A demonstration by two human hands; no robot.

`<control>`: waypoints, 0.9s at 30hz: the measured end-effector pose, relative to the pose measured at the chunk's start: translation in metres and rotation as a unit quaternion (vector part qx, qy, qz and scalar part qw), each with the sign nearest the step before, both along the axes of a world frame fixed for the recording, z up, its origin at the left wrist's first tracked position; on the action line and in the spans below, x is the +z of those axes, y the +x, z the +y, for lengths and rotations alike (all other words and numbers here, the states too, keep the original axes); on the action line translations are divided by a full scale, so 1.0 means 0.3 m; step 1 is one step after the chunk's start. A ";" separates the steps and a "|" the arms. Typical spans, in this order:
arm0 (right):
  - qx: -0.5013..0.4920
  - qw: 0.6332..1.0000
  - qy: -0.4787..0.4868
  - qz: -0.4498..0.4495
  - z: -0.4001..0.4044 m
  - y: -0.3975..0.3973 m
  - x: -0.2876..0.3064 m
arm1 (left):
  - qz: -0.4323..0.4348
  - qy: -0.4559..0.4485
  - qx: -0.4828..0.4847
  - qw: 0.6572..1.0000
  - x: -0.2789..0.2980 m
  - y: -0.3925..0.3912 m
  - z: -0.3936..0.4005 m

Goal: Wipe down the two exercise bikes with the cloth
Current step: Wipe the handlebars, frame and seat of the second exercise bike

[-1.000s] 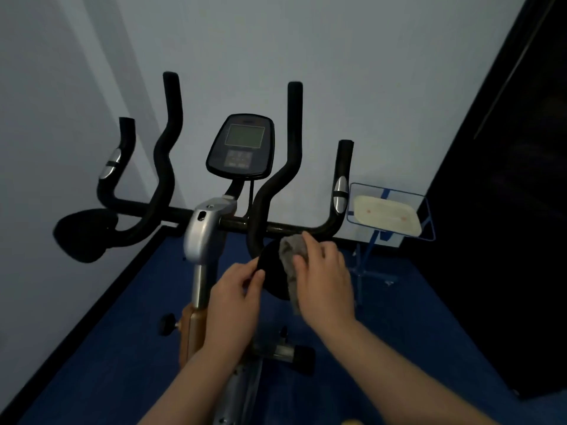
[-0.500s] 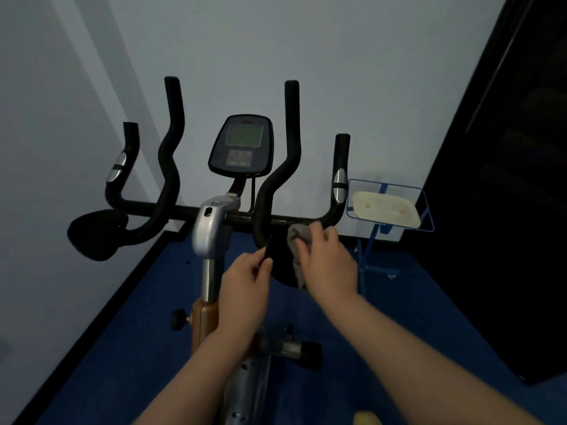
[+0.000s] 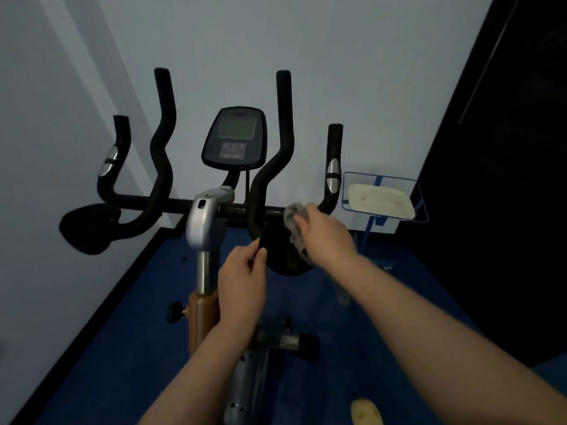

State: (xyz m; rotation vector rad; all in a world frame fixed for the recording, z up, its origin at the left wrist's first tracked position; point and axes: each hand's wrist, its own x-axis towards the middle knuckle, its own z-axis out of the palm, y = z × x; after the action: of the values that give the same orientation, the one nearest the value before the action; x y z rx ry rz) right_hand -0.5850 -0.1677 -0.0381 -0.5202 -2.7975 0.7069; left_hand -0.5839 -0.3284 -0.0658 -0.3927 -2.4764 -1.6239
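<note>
Both arms reached forward. Right hand (image 3: 325, 234) gripped a cloth (image 3: 294, 223); left hand (image 3: 242, 279) pinched, fingers curled.

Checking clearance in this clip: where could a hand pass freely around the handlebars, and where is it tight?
Free: the gap between the console and the left inner upright grip. Crowded: the right elbow pad, where the left hand pinches its edge and the right hand presses the cloth against the crossbar.

Exercise bike (image 3: 211, 222): lower frame cut off by bottom edge. Right elbow pad (image 3: 282, 256): partly hidden behind cloth (image 3: 295, 223) and right hand (image 3: 325, 237). Console (image 3: 234, 138) markings: too dim to read.
</note>
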 end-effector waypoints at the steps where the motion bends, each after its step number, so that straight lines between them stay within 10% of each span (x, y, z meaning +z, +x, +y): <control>1: 0.008 0.999 -0.041 -0.023 0.028 -0.022 0.021 | -0.001 0.007 0.002 1.000 -0.002 -0.003 0.002; 8: -0.017 0.983 0.171 0.063 -0.085 0.071 -0.036 | 0.002 0.026 0.015 1.000 -0.007 0.010 0.012; 13: 0.086 0.991 0.040 -0.096 0.059 -0.072 0.053 | 0.009 0.034 0.041 0.999 -0.022 0.014 0.033; 20: 0.150 0.970 0.185 0.056 0.064 -0.053 0.088 | -0.029 0.066 0.077 0.994 -0.001 0.030 0.050; 23: 0.218 0.960 0.097 0.144 0.080 -0.111 0.190 | -0.060 0.091 0.109 0.988 0.010 0.043 0.057; 27: 0.445 0.895 0.009 0.016 0.051 -0.184 0.191 | -0.096 0.146 0.146 0.974 0.017 0.070 0.083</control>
State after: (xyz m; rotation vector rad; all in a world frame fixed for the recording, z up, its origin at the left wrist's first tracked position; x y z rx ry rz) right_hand -0.6403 -0.1524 0.0191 0.8423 -2.9109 0.8011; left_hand -0.5628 -0.3035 -0.0606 0.1657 -2.2315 -1.9276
